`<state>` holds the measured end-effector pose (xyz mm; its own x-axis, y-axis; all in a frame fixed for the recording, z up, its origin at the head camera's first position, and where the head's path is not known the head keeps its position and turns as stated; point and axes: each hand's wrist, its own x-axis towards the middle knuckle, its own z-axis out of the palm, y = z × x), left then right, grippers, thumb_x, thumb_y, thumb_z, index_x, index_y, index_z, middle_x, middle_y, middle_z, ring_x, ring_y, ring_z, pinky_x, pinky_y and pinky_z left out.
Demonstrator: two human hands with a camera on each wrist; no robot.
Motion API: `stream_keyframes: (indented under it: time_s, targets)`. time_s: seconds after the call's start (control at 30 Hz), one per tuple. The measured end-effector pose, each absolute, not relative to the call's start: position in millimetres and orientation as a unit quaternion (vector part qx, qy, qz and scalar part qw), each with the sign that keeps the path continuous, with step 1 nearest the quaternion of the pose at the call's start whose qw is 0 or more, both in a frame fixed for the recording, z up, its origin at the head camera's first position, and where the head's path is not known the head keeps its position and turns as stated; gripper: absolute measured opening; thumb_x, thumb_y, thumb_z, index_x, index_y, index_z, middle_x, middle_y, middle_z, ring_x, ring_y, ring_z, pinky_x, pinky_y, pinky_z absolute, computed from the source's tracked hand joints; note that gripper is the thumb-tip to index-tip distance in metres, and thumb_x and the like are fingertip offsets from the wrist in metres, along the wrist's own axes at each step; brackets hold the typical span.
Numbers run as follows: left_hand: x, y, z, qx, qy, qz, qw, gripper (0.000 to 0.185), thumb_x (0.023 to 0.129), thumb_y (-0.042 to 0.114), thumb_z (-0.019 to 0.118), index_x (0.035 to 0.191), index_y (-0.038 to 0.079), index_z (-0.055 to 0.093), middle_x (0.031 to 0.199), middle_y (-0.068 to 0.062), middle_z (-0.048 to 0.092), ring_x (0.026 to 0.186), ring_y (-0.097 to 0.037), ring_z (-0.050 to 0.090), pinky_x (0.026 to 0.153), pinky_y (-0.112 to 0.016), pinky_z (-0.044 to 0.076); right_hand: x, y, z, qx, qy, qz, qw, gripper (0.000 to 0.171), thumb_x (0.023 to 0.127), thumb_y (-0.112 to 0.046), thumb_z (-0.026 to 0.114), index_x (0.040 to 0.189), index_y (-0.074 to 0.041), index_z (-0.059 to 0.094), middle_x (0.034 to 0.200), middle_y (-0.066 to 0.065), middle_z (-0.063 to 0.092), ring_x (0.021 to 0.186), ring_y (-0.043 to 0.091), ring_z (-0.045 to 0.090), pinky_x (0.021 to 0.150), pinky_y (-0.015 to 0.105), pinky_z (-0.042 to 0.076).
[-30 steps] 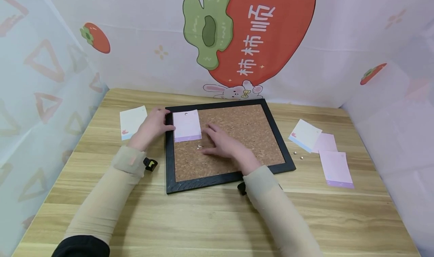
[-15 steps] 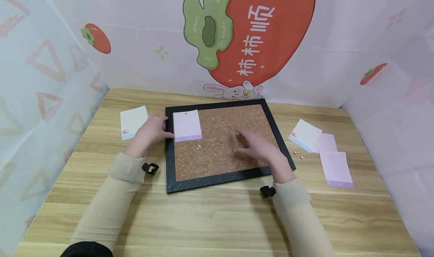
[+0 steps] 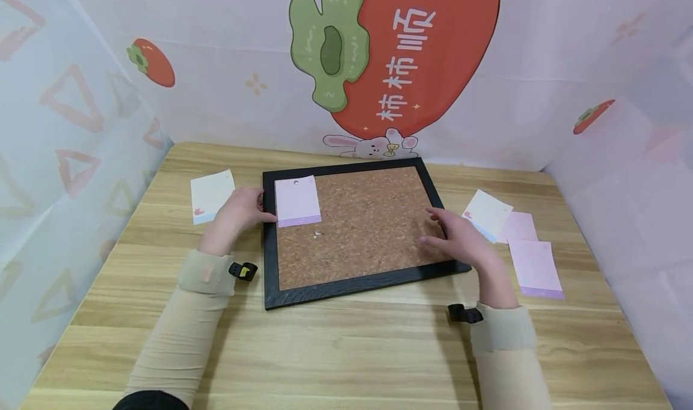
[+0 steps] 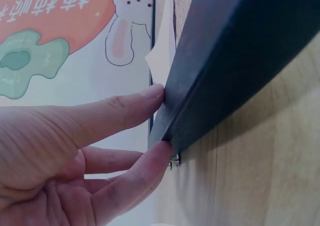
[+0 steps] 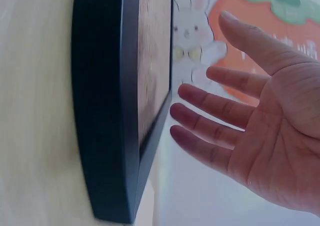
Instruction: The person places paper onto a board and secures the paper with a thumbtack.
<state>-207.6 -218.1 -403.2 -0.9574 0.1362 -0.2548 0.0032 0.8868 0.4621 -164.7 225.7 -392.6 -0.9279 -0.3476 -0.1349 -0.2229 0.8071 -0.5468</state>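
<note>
Two hands worked at a black-framed cork board (image 3: 368, 229) that lay flat near the middle of the wooden counter (image 3: 346, 350). The left hand (image 3: 238, 208) rested against the board's left edge, its grip clamped lightly on the frame: in the left wrist view the thumb (image 4: 125, 111) pressed the upper face of the frame and a fingertip (image 4: 155, 158) touched its lower corner. The right hand (image 3: 460, 235) hovered above the board's right side, over the frame's right rail, its grip apart, fingers (image 5: 210, 106) spread and straight, holding nothing.

Pinned in the board's upper left corner was a pink note (image 3: 296, 201), held by a small pin (image 3: 295, 182) at its top; the left hand's fingertips sat just beside this note. A loose tack (image 3: 317, 234) lay on the cork below the note. Left of the board, beyond the left hand, a white card (image 3: 211, 195) lay on the counter. Right of the board lay another white card (image 3: 489, 213), overlapping a pale pink sheet (image 3: 522, 225), with a second pink note (image 3: 536, 269) nearer the person. Behind the board hung a printed backdrop (image 3: 400, 55) with a red fruit and a rabbit.
</note>
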Motion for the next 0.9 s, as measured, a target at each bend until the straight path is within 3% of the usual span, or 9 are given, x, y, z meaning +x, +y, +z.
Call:
stream_keyframes:
  time_s: [0.13,0.3,0.4,0.5,0.57,0.63,0.9]
  targets:
    - [-208.5,-217.9,-405.3,0.036,0.959,0.247,0.136,0.044,0.086,0.023,0.078,0.113,-0.009,0.063,0.11,-0.027,0.068,0.092,-0.033,0.063,0.085,-0.047,0.051,-158.0,251.3,-392.6,-0.127,0.945,-0.291,0.084,0.063,0.096,-0.025,0.068,0.146,0.004,0.043,0.13,0.029,0.06,0.121,0.043,0.057,0.101,0.058,0.049]
    - [-209.2,-217.6,-407.6,0.034,0.956,0.258,0.138,0.048,0.086,0.023,0.078,0.118,-0.009,0.062,0.116,-0.028,0.068,0.102,-0.036,0.065,0.093,-0.051,0.051,-149.8,284.1,-395.8,-0.088,0.947,-0.306,0.034,0.055,0.098,-0.025,0.065,0.142,0.003,0.048,0.12,0.027,0.064,0.111,0.042,0.063,0.092,0.054,0.055]
    - [-209.5,-218.7,-409.4,0.032,0.956,0.255,0.139,0.05,0.086,0.024,0.078,0.118,-0.01,0.062,0.117,-0.029,0.066,0.104,-0.038,0.063,0.094,-0.052,0.05,-148.1,302.2,-397.9,-0.066,0.953,-0.296,0.013,0.054,0.098,-0.028,0.064,0.14,0.002,0.049,0.118,0.026,0.066,0.106,0.043,0.066,0.082,0.034,0.057]
    - [-208.4,-220.5,-411.0,0.032,0.957,0.251,0.14,0.053,0.086,0.026,0.078,0.121,-0.01,0.061,0.12,-0.03,0.065,0.108,-0.04,0.063,0.097,-0.053,0.05,-146.1,317.2,-400.4,-0.043,0.954,-0.298,0.009,0.056,0.099,-0.03,0.062,0.141,0.004,0.048,0.118,0.028,0.065,0.107,0.045,0.065,0.074,0.014,0.047]
    - [-207.9,-220.9,-411.8,0.033,0.957,0.251,0.139,0.054,0.086,0.026,0.078,0.121,-0.01,0.06,0.12,-0.03,0.064,0.109,-0.041,0.062,0.098,-0.053,0.049,-144.3,327.5,-402.3,-0.028,0.954,-0.298,0.01,0.057,0.099,-0.031,0.062,0.141,0.005,0.047,0.12,0.029,0.064,0.109,0.046,0.063,0.072,0.008,0.041]
    - [-207.7,-221.0,-412.1,0.034,0.958,0.251,0.138,0.053,0.086,0.027,0.078,0.121,-0.009,0.061,0.12,-0.03,0.065,0.109,-0.04,0.062,0.097,-0.053,0.049,-142.0,338.1,-403.8,-0.013,0.956,-0.294,0.009,0.057,0.099,-0.031,0.061,0.141,0.005,0.046,0.12,0.03,0.064,0.11,0.046,0.062,0.072,0.01,0.041]
    - [-207.6,-220.1,-410.4,0.037,0.96,0.246,0.132,0.05,0.086,0.029,0.078,0.117,-0.008,0.063,0.113,-0.027,0.066,0.097,-0.034,0.062,0.087,-0.049,0.05,-131.5,371.6,-408.7,0.073,0.96,-0.269,0.035,0.068,0.101,-0.04,0.056,0.146,0.009,0.038,0.129,0.035,0.057,0.115,0.049,0.056,0.079,0.038,0.045]
